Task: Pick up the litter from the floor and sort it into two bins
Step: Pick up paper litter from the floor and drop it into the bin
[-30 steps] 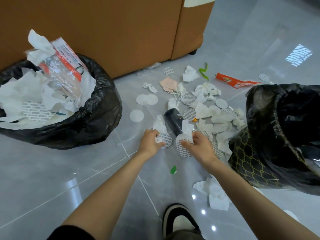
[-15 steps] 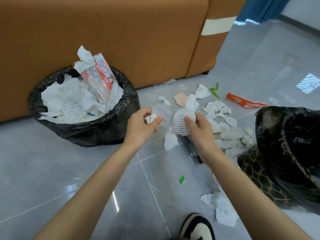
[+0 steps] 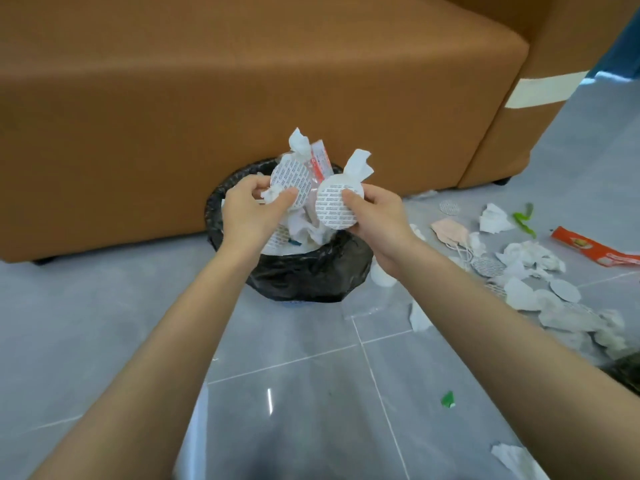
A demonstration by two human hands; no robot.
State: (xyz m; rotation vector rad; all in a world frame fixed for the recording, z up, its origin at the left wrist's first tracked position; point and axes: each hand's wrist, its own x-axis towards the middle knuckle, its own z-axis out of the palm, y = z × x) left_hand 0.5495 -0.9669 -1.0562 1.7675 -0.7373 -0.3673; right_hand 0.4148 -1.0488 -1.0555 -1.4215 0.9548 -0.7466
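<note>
Entry. Both grips are holding litter over the bin [image 3: 311, 271] with the black liner, which is standing on the floor [image 3: 104, 323] against the brown sofa [image 3: 242, 98].

The left grip [image 3: 252, 209] is pinching the first disc [image 3: 292, 181] between thumb and fingers, with a crumpled tissue [image 3: 272, 195] tucked into the same pinch. The right grip [image 3: 375, 221] is pinching the second disc [image 3: 329, 209], its thumb pressing on the printed face, and a tissue strip [image 3: 360, 166] is sticking straight up behind it. Both discs are standing nearly upright, faces turned toward us, edges just beside each other.

Key relation: the bin mouth is lying below and slightly beyond the grips. The left grip is sitting over the opening. The right grip is hanging over the near right part of the rim, so we are judging its load the likelier one to miss. Paper is filling the bin and a clear packet [image 3: 320, 161] is poking out of it.

We are reading this as the release step of one round. The task is looking far from done: a tissue heap [image 3: 530, 258], a face mask [image 3: 450, 230], a red wrapper [image 3: 595, 252] and a green scrap [image 3: 448, 400] are lying on the floor to the right. The other bin [image 3: 628, 372] is showing only as a dark edge.

Risk: the flat, light discs are likely to drift sideways when dropped.
</note>
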